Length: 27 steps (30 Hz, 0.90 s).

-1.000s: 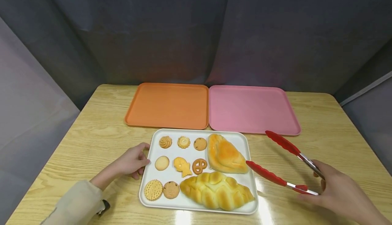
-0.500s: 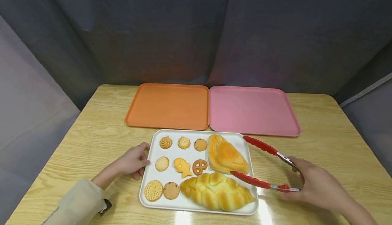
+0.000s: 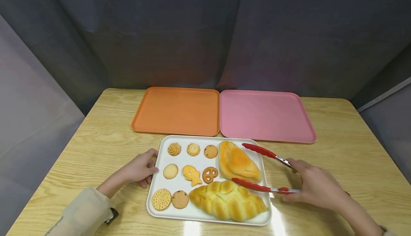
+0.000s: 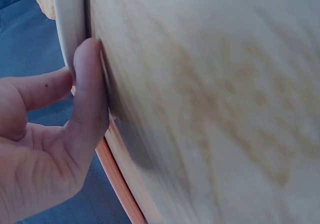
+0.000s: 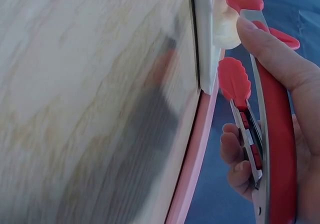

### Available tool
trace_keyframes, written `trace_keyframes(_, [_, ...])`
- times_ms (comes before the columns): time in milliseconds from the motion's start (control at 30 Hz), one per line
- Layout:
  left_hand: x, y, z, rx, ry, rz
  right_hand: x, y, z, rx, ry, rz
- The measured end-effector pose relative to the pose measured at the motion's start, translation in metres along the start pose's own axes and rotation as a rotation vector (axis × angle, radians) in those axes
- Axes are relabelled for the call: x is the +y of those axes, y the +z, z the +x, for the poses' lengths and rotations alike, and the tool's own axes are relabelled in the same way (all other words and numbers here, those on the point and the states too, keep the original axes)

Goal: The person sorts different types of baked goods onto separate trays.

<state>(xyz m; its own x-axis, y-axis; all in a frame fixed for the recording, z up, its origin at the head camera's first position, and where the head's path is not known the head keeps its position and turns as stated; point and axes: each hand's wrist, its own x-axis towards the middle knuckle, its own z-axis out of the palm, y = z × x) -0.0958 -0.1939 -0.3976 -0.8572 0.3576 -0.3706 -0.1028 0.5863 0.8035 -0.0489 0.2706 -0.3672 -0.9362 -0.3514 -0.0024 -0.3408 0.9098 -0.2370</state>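
A: What room is there around the white tray?

B: The counter stretches on to its left and right; just beyond its far edge lie the orange tray and pink tray.

A: The hands?

B: The left hand touches its left rim; whether that grip pinches, I can't tell. The right hand, off its right edge, has its grip around the red tongs.

A: Pointing where?

B: Leftward, long axis crossing the tray's right edge, arms wide apart, tips either side of the folded bread, one by the braided loaf.
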Motion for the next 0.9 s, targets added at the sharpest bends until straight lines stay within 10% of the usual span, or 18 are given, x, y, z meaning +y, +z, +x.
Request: trace_keyframes(900, [-0.004,-0.003,0.0,-0.032,0.016,-0.062,-0.007,0.015,0.012,0.065,-0.079,0.015])
